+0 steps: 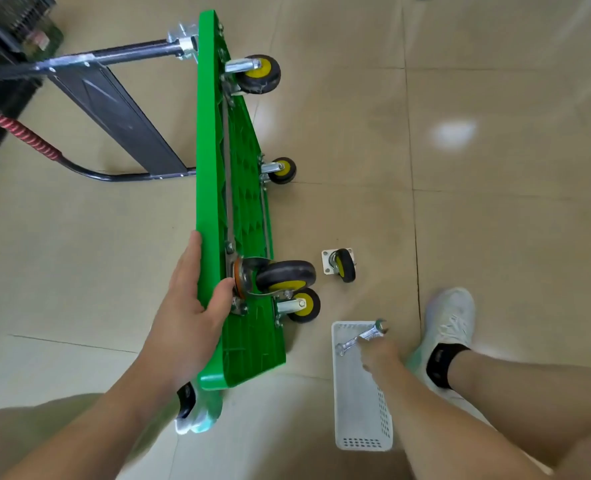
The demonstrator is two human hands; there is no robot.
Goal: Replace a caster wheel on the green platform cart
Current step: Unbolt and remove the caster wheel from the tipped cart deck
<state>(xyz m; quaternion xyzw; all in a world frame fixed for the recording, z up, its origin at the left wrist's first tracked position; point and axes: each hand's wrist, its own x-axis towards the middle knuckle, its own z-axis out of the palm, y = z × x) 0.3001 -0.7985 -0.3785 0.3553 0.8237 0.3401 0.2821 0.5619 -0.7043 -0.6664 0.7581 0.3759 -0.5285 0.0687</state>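
My left hand [190, 306] grips the upper edge of the green platform cart [211, 133], which stands on its side on the floor [494, 237], long axis running away from me, wheels [262, 72] facing right. My right hand [378, 351] holds the wrench [361, 337] above the basket [359, 410]. I should keep the cart braced and seat the wrench squarely.

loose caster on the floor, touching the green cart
Apart. Head view shows bare floor between the loose caster and the green cart.
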